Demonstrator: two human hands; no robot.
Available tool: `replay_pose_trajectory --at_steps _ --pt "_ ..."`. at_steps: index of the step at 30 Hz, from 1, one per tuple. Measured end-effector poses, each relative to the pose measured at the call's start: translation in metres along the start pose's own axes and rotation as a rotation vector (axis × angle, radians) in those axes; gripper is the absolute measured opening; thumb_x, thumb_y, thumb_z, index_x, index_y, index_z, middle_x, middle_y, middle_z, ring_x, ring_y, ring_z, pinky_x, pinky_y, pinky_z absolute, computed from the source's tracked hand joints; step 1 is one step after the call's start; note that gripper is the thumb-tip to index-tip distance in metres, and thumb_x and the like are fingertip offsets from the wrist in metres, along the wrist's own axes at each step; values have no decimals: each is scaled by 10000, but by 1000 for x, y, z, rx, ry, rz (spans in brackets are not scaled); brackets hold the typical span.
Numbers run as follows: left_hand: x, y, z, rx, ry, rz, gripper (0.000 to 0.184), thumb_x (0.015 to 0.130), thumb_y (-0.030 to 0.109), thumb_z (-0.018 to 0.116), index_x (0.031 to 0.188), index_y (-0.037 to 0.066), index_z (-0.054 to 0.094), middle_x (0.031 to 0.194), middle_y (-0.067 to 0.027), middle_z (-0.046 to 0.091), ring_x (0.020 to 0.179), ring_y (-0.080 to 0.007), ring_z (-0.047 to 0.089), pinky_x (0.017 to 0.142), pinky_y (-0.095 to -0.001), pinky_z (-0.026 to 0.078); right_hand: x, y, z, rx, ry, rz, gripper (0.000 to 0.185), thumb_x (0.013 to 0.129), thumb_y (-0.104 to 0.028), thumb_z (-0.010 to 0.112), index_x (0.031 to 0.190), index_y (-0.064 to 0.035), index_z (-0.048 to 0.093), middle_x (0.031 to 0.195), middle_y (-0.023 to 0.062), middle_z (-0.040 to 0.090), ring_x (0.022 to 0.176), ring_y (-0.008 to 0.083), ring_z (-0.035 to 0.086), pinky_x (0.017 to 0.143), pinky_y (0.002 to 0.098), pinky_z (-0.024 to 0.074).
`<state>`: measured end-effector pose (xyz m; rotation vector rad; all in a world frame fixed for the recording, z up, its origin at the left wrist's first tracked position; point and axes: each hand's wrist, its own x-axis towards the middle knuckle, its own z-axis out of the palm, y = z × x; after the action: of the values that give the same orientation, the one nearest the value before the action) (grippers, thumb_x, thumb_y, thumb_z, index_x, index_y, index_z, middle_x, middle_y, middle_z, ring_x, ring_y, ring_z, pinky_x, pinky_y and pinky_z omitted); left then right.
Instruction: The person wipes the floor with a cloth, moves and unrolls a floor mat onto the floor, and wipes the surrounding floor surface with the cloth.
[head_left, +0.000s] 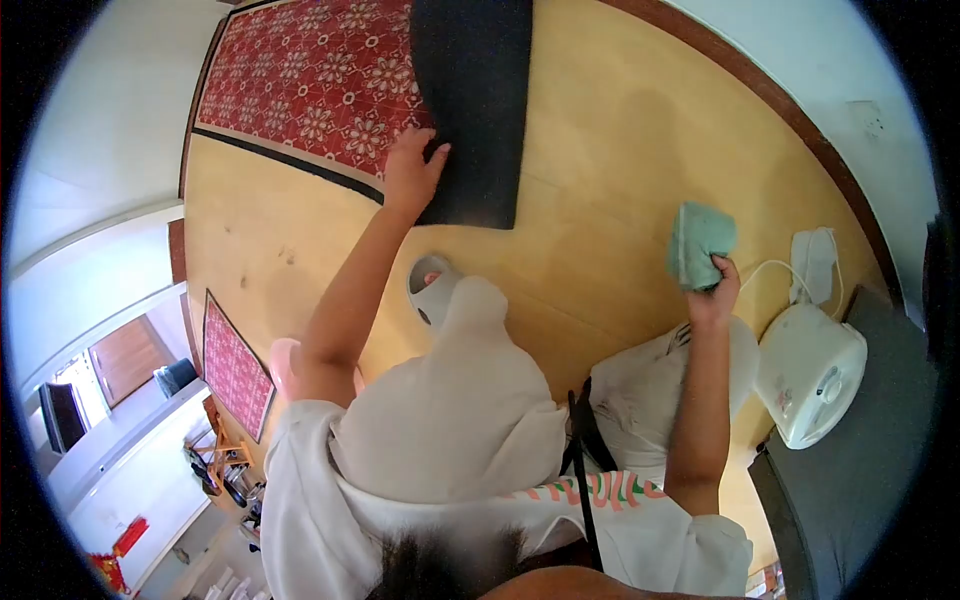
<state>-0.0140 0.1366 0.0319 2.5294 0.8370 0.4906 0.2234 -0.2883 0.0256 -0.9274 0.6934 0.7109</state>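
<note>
My left hand (411,172) is at the line where the red patterned face of a floor mat (310,90) meets its plain black part (475,120). Its fingers curl at that edge, with the thumb apart on the black side; the exact grip is partly hidden. The black part looks like the mat's underside turned over. Off to the right, my right hand (716,293) is closed around a folded green cloth (700,243), held up above the floor near my knee.
A white appliance (812,375) with a cord stands at the right beside a dark grey surface (880,440). A white power strip (815,265) lies near the wall. A smaller red mat (236,365) is at the left. My slippered foot (432,280) is below the large mat.
</note>
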Motion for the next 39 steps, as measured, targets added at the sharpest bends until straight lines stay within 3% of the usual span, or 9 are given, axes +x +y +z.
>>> replay_pose_trajectory --at_steps 7,14,20,25,28,30,33,35,39 --pt "37 147 19 -545 -407 169 267 844 158 716 979 -39 597 936 -142 600 884 -250 591 789 -358 476 0 -13 4 88 -56 -81 424 787 -103 525 1205 -37 541 1191 103 590 1111 327 559 998 473 451" --pt "-14 218 147 -455 -442 64 236 835 101 676 1023 -29 618 1000 -195 608 956 -362 595 822 -406 479 -22 -47 -1 6 -57 -243 520 759 -114 497 1271 -26 526 1220 105 568 1134 315 539 1004 469 439" --pt "-58 214 170 -273 -555 184 290 876 87 585 1150 -7 596 1075 -205 562 1048 -389 539 904 -468 441 -17 -76 29 -267 -377 -4 524 884 -376 542 1240 6 576 1194 127 621 1066 279 602 954 416 473" --pt "-48 183 177 -250 -804 325 309 988 194 508 1225 8 576 1182 -200 566 1131 -367 541 1015 -485 394 98 -41 30 -786 -138 176 629 885 -517 608 1233 7 594 1141 163 649 1015 273 644 864 428 515" --pt "-27 163 130 -545 -652 -73 303 999 222 524 1212 16 585 1169 -194 574 1130 -350 546 1050 -485 360 106 -27 68 -916 -142 208 546 870 -466 664 1167 -9 629 1048 116 673 918 246 660 811 375 531" --pt "-28 124 114 -605 -145 -347 305 956 213 606 1203 35 598 1167 -174 586 1097 -320 550 1039 -471 361 101 -30 96 -1017 -119 201 605 829 -473 711 1161 27 633 1051 153 683 893 278 673 784 404 533" --pt "-37 21 93 119 368 -528 382 854 228 738 1159 36 613 1222 -181 555 1068 -335 532 972 -450 393 142 -29 96 -1344 -188 77 537 824 -447 727 1037 44 679 969 159 686 839 263 665 757 374 528" --pt "-27 -18 71 315 480 -1268 455 809 260 790 1135 -3 611 1232 -184 547 1100 -325 512 910 -479 441 164 -31 96 -1477 -317 -21 435 828 -404 737 864 25 677 815 111 656 693 200 615 650 335 500" --pt "-28 -59 25 -352 588 -1645 466 872 232 711 1107 -142 565 1102 -248 636 943 -291 656 678 -412 563 178 -40 89 -1496 -434 -173 333 870 -349 702 796 -29 644 708 49 613 576 138 556 544 301 458"
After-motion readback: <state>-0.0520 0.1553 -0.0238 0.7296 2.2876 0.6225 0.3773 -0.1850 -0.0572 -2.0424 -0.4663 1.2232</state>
